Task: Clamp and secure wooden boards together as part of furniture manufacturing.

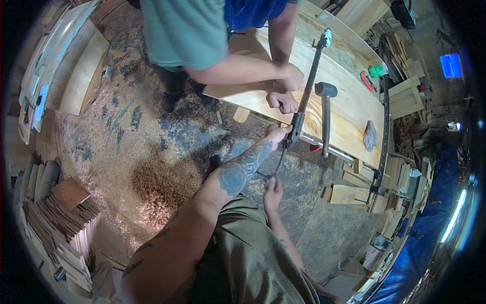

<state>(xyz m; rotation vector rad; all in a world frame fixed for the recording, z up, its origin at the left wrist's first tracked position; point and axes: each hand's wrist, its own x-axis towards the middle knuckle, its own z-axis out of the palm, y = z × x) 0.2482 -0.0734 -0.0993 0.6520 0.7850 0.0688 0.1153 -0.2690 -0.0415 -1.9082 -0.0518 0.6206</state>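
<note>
The person's tattooed left arm lies nearest, its left grip closed on the near end of a bar clamp. The right grip pinches the clamp's thin rod just below. Long, dark and straight, with a pale-blue far end, the clamp crosses a wooden panel beside a mallet.

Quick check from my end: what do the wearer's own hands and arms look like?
The left hand and right hand wear no gloves. No sleeve shows on either forearm. The left forearm bears a large, dark blue-grey tattoo; the right forearm has smaller dark markings, too blurred to make out.
</note>
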